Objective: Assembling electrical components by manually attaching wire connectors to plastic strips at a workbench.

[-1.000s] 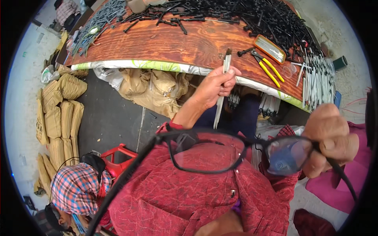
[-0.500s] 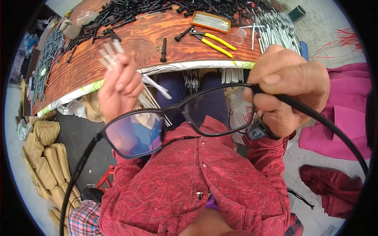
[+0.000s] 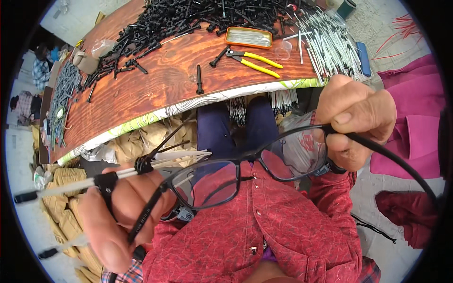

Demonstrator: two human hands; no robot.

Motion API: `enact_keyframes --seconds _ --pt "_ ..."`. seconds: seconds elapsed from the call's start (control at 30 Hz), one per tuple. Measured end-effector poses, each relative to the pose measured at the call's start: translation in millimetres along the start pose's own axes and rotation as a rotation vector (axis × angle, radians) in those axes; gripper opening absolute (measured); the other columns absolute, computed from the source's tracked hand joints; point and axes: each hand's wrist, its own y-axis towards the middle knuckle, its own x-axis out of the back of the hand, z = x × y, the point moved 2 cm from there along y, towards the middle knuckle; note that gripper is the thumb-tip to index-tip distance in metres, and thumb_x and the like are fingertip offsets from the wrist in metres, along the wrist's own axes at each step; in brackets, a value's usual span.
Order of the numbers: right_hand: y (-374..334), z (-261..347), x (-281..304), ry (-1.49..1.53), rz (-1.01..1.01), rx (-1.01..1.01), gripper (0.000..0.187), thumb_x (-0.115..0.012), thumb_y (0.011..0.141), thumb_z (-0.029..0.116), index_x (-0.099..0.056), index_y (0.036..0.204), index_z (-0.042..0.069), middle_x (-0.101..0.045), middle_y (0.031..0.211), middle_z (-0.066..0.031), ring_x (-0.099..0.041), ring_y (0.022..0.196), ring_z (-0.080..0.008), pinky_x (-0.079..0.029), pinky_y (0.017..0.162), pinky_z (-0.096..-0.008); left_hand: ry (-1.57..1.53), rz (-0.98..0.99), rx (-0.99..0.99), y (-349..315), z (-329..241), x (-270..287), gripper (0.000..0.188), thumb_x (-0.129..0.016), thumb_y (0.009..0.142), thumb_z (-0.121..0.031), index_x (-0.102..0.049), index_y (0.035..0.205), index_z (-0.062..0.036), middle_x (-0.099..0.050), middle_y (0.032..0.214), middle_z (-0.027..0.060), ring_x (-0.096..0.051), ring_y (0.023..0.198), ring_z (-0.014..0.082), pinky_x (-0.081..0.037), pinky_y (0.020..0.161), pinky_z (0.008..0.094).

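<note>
A pair of black-framed eyeglasses (image 3: 257,157) is held up close, lenses in front of my red jacket. My right hand (image 3: 356,122) pinches the frame at the right hinge between thumb and fingers. My left hand (image 3: 125,203), at the lower left, is closed around several thin white rods with black fittings (image 3: 127,173). The left temple arm of the glasses runs down past its thumb and fingers; whether they grip it too, I cannot tell. Ahead on the wooden table (image 3: 155,89) lie yellow-handled pliers (image 3: 257,63) and a single black plastic piece (image 3: 199,79).
A large pile of black pieces (image 3: 188,16) covers the table's far side. An orange-rimmed tin of thin pins (image 3: 248,37) sits beside a heap of white rods (image 3: 328,42). Grey strands (image 3: 66,94) lie at left. Pink cloth (image 3: 415,118) is at right, tan bundles (image 3: 66,193) at lower left.
My left hand has come down and toward the glasses, bringing the white rods close to the camera. The glasses and right hand have shifted slightly right, and the view has tilted.
</note>
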Motion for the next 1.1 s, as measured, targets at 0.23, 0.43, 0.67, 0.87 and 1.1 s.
enact_keyframes --seconds 0.23,0.43,0.67,0.87,1.1 --pt "-3.1 1.8 -5.9 0.041 -0.012 -0.047 0.023 -0.072 0.086 0.011 -0.054 0.098 0.002 -0.059 0.073 -0.0105 -0.049 0.057 -0.0143 -0.037 0.050 -0.0265 0.084 0.090 -0.101 13.4 10.4 -1.4 0.011 -0.064 0.093 -0.021 -0.065 0.104 -0.0187 -0.057 0.068 -0.0041 -0.053 0.060 0.0087 -0.043 0.056 0.0207" --pt "-1.6 6.7 -3.8 0.036 -0.068 -0.032 0.025 -0.070 0.088 0.015 -0.052 0.100 0.004 -0.059 0.078 -0.0108 -0.051 0.059 -0.0152 -0.039 0.050 -0.0266 -0.052 0.374 -0.112 42.9 5.5 9.1 0.008 -0.068 0.091 -0.021 -0.069 0.099 -0.0185 -0.059 0.069 -0.0022 -0.053 0.057 0.0069 -0.042 0.053 0.0201" --pt "0.2 10.5 14.4 0.052 0.096 0.051 0.031 -0.071 0.088 0.020 -0.049 0.105 0.006 -0.060 0.084 -0.0102 -0.053 0.062 -0.0160 -0.041 0.050 -0.0260 -0.113 0.527 -0.142 47.6 -3.2 6.1 0.011 -0.066 0.091 -0.016 -0.071 0.101 -0.0157 -0.062 0.073 -0.0006 -0.055 0.057 0.0049 -0.039 0.050 0.0181" --pt "11.5 30.4 16.1 -0.021 0.302 0.077 0.038 -0.075 0.086 0.025 -0.048 0.107 0.008 -0.061 0.087 -0.0082 -0.055 0.065 -0.0159 -0.042 0.050 -0.0253 -0.136 0.570 -0.222 52.4 -1.5 -1.1 0.014 -0.064 0.092 -0.011 -0.072 0.104 -0.0133 -0.065 0.078 0.0006 -0.056 0.058 0.0037 -0.037 0.047 0.0162" --pt "13.8 61.4 -7.1 -0.191 0.104 0.064 0.023 -0.077 0.084 0.024 -0.058 0.093 0.014 -0.063 0.081 -0.0005 -0.058 0.066 -0.0112 -0.045 0.052 -0.0234 0.019 0.396 -0.258 39.9 -15.4 -8.6 0.012 -0.060 0.095 -0.014 -0.068 0.104 -0.0159 -0.063 0.071 -0.0016 -0.050 0.047 0.0046 -0.033 0.041 0.0187"
